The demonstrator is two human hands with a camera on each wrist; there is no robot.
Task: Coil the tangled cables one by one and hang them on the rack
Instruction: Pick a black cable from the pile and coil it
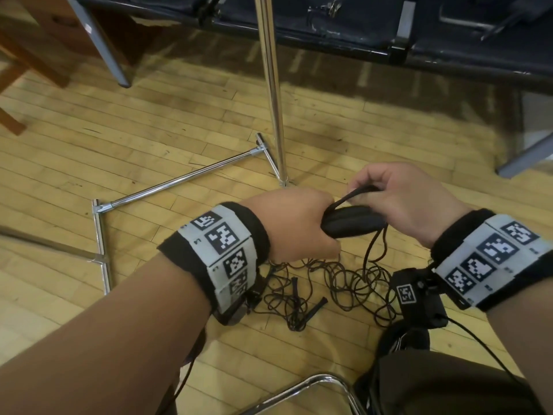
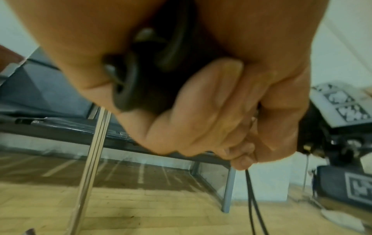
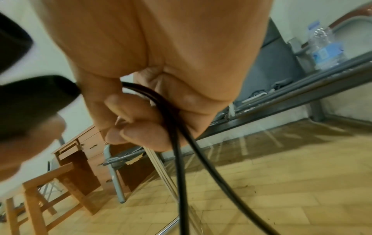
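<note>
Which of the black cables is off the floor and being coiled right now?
The cable bundle gripped by the left hand, its loose strand pinched by the right hand; the tangled cables lie on the floor.

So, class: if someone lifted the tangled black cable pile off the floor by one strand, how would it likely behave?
Probably floppy: the tangled cable pile lies in loose thin loops, and strands droop slack from the right hand. It would likely snag and drag neighbouring loops along. It looks light for its bulk.

Pale wood-plank floor [image 1: 149, 130], tangled black cables [image 1: 338, 283] heaped on it — chrome rack [image 1: 179, 182] base beside, possibly touching.
</note>
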